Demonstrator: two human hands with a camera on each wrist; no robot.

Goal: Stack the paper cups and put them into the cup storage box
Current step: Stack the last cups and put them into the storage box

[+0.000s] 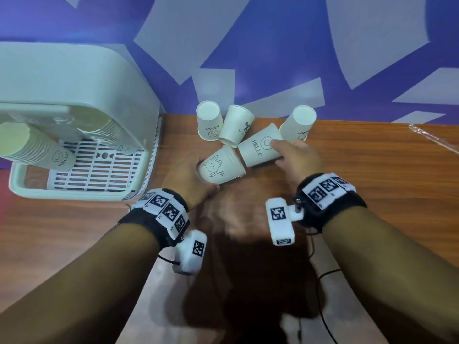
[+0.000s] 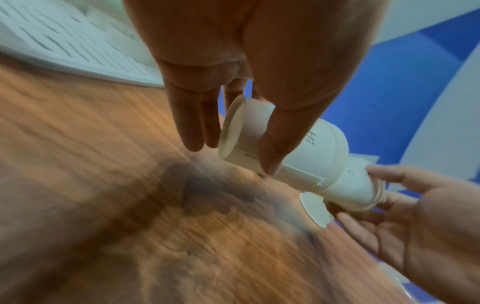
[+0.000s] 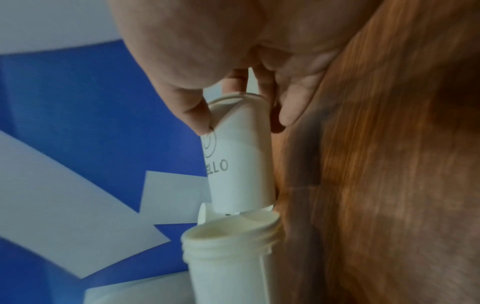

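Observation:
My left hand [image 1: 198, 177] grips a short stack of white paper cups, the outer one printed "Hi" [image 1: 221, 168], lying sideways with its base toward my palm. My right hand [image 1: 278, 153] holds a "HELLO" cup [image 1: 258, 150] by its base, also on its side. The two wide ends meet above the table. In the left wrist view my thumb and fingers [image 2: 197, 142] clamp the "Hi" cup [image 2: 298, 152]. In the right wrist view my right hand [image 3: 241, 115] pinches the "HELLO" cup [image 3: 239, 168] above the stack's open mouth [image 3: 228, 236]. The cup storage box [image 1: 74, 95] stands at the left.
Three more cups [image 1: 210, 124] [image 1: 237, 126] [image 1: 298, 124] stand upside down by the blue wall behind my hands. The box holds two long cup stacks [image 1: 37, 147] over a slotted tray [image 1: 104, 167]. A wooden table [image 1: 372, 170] stretches to the right.

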